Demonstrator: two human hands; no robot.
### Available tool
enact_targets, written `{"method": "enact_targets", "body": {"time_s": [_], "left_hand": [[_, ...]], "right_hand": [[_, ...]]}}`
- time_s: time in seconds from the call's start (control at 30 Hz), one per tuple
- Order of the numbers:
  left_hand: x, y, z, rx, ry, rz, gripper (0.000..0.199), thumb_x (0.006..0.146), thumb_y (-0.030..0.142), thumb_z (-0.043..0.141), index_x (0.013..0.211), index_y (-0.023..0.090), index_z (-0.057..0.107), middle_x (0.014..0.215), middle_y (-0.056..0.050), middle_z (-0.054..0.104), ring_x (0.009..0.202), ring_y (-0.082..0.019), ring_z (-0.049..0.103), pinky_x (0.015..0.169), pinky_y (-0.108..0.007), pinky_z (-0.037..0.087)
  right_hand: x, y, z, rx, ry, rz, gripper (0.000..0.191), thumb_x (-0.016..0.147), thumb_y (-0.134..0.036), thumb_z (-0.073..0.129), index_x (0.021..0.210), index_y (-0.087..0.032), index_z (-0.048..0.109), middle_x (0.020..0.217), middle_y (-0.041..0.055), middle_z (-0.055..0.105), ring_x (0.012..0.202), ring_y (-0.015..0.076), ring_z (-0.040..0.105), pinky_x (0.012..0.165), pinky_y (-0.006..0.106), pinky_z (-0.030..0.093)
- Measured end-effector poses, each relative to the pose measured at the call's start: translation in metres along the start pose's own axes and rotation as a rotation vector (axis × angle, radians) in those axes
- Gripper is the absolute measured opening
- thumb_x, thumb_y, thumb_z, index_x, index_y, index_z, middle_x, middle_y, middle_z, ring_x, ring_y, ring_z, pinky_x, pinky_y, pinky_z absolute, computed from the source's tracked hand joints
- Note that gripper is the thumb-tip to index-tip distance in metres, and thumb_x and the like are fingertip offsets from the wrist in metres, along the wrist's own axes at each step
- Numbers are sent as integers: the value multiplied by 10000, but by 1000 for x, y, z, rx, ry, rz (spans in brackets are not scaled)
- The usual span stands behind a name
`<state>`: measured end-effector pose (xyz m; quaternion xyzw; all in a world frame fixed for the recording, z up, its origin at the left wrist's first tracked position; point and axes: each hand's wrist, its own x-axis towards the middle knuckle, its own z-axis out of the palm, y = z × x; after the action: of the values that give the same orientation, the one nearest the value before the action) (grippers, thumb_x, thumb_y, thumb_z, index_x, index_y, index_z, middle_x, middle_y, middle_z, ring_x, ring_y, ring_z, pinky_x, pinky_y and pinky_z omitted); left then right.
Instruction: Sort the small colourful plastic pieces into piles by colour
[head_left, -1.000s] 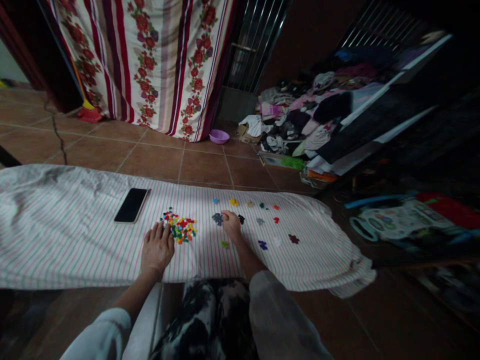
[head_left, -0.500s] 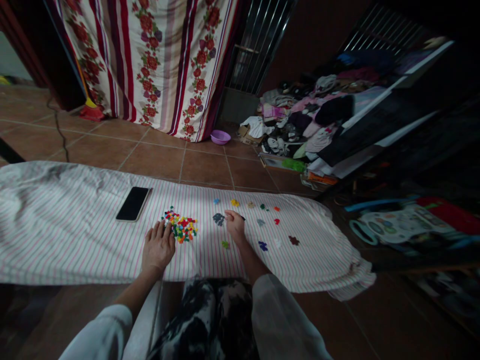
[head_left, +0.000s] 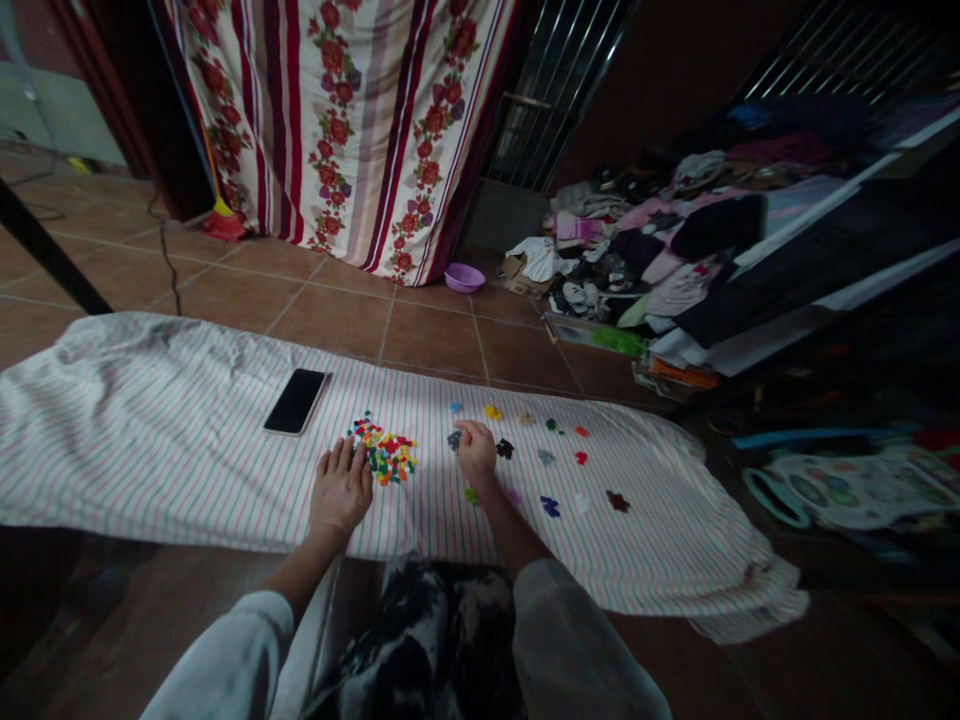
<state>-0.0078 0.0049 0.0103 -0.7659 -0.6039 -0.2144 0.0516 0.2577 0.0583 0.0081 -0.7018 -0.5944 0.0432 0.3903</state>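
Your left hand (head_left: 341, 495) is lying flat, fingers extended, at the left edge of the mixed pile (head_left: 393, 458) of small, bright pieces. Your right hand (head_left: 478, 452) is bending over the grey pieces (head_left: 453, 440) and partly covering them; I cannot tell whether its fingers are gripping something. The black heap (head_left: 505, 449) is sitting just beside it. Everything is resting on a wrinkled, thin-striped cloth (head_left: 187, 440), including the smooth, rectangular phone (head_left: 296, 401).

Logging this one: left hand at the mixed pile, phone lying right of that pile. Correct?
Not quite: the phone lies left of the mixed pile, as the head view shows. The left hand is indeed at that pile.
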Motion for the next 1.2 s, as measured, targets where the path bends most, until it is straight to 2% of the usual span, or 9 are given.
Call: {"method": "enact_targets", "body": {"time_s": [0.1, 0.27, 0.53, 0.67, 0.93, 1.07, 1.2], "left_hand": [[1, 1, -1, -10, -7, -10, 453, 947, 307, 362, 1302, 115, 568, 1380, -163, 544, 1319, -324, 457, 1055, -483, 366], [1, 2, -2, -34, -22, -20, 455, 941, 307, 376, 1314, 122, 558, 1397, -164, 526, 1328, -327, 448, 1057, -496, 367], [1, 1, 0, -46, -37, -27, 453, 943, 305, 368, 1321, 141, 555, 1409, -147, 516, 1340, -322, 437, 1065, -506, 359], [1, 2, 0, -45, -28, -17, 454, 945, 303, 353, 1320, 145, 556, 1410, -141, 518, 1335, -325, 441, 1059, -506, 363], [1, 1, 0, -29, -38, -9, 451, 937, 293, 362, 1319, 152, 556, 1413, -134, 518, 1337, -319, 437, 1064, -494, 354], [2, 1, -1, -22, -42, -8, 454, 943, 295, 357, 1326, 147, 551, 1414, -134, 517, 1339, -325, 434, 1066, -497, 355], [2, 1, -1, -25, -38, -11, 452, 939, 291, 367, 1317, 134, 558, 1415, -143, 513, 1339, -329, 434, 1067, -502, 357]], "right_hand": [[1, -22, 8, 18, -52, -85, 381, 774, -81, 401, 912, -194, 738, 992, 74, 692, 965, 202, 596, 906, 314, 455], [1, -57, 31, 41, -211, -183, 321, 832, -112, 458, 929, -224, 743, 965, 50, 711, 949, 191, 602, 910, 306, 454], [0, -102, 63, 24, -427, -229, 276, 894, -167, 493, 1011, -236, 733, 1012, 34, 727, 974, 167, 615, 922, 274, 426], [5, -122, 75, -48, -477, -183, 265, 910, -210, 492, 1021, -254, 729, 1018, 33, 727, 971, 165, 616, 900, 264, 417], [13, -154, 85, -218, -522, -5, 177, 853, -226, 565, 885, -236, 738, 962, 79, 725, 966, 209, 612, 821, 289, 430], [17, -161, 85, -223, -569, 66, 165, 837, -202, 582, 884, -242, 736, 975, 82, 727, 965, 220, 631, 795, 301, 442], [17, -159, 85, -208, -569, 55, 184, 847, -197, 555, 884, -238, 731, 990, 81, 730, 962, 217, 632, 796, 301, 440]]}}
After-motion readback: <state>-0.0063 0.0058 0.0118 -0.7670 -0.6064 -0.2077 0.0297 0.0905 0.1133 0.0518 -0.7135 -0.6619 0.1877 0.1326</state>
